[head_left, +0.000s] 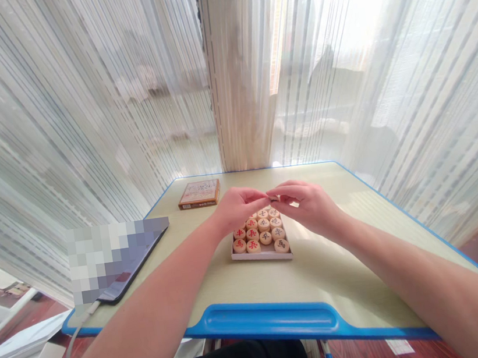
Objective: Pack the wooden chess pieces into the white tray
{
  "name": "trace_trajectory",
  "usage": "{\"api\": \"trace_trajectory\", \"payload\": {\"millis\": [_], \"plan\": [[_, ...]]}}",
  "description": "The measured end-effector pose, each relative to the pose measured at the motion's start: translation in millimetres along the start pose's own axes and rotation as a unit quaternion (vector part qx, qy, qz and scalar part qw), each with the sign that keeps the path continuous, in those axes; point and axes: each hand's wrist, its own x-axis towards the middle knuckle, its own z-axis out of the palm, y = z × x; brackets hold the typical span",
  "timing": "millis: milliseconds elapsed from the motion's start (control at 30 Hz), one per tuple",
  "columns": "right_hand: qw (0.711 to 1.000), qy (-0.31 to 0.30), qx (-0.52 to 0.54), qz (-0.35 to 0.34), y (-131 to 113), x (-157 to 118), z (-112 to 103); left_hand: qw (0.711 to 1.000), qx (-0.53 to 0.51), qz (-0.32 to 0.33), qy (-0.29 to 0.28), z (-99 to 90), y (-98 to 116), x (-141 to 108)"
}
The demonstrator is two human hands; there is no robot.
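Observation:
An open shallow white box (261, 256) lies on the table, holding several round wooden Chinese chess pieces with red characters on the left and black ones on the right. One spot in its front row, beside the black horse piece (282, 245), has no piece. Above the back of the box, my left hand (241, 207) and my right hand (306, 202) meet at the fingertips. Pinched between the right fingers is a small chess piece (274, 199), seen edge-on. The left fingertips are closed against it. Both hands hide the box's back rows.
A closed patterned box (199, 194) lies at the table's back left. A tablet (131, 263) with a white cable (80, 327) is at the left. The table (355, 257) has a blue rim and a blue front tray (270, 320). Striped curtains (156, 84) hang behind.

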Motion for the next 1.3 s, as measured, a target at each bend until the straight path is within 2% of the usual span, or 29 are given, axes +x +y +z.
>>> {"api": "trace_trajectory", "payload": {"millis": [100,233,333,633,767,867,933,1067,1300], "plan": [[1.000,0.002,-0.019,-0.014,3,-1,1,1.000,-0.005,0.000,0.013,-0.1,2,-1],[0.988,0.045,-0.105,-0.106,7,-3,3,0.999,0.015,-0.021,0.035,-1.3,5,-2],[0.974,0.060,-0.153,-0.157,6,-3,2,0.999,0.016,-0.027,0.032,-1.6,6,-2],[0.976,0.026,-0.160,-0.148,-5,-2,-1,1.000,0.026,-0.016,0.004,-2.3,8,-3],[0.992,-0.019,-0.099,-0.079,-8,-3,1,0.995,0.089,-0.010,0.038,-3.8,5,-2],[0.993,-0.103,-0.064,-0.012,-10,-4,3,0.981,0.177,0.009,0.082,-7.9,-2,1],[0.985,-0.161,-0.059,0.006,-11,-5,5,0.966,0.235,0.024,0.104,-12.3,-8,4],[0.975,-0.216,-0.047,-0.011,-14,-6,8,0.943,0.306,0.046,0.125,-20.1,-17,6],[0.971,-0.227,-0.041,-0.068,-18,-5,12,0.939,0.324,0.057,0.105,-17.9,-16,4]]}}
